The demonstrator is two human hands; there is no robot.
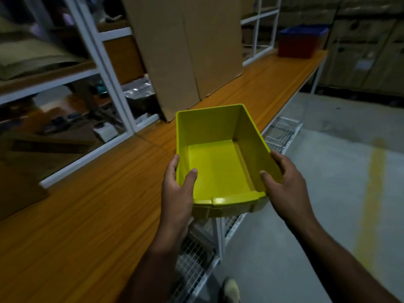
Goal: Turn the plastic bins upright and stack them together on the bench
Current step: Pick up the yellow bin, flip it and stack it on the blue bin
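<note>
I hold a yellow plastic bin (218,162) upright, its open mouth facing up, over the front edge of the wooden bench (87,204). My left hand (177,189) grips its left wall with the thumb inside. My right hand (284,182) grips the right wall, thumb inside too. The bin is empty. At the bench's far end stands a red bin (297,47) with a blue bin (303,31) nested in it, both upright.
A tall cardboard box (185,51) stands on the bench just behind the yellow bin. White metal shelving (105,62) with clutter lines the back. A wire mesh shelf (279,134) runs under the bench. Grey floor lies to the right.
</note>
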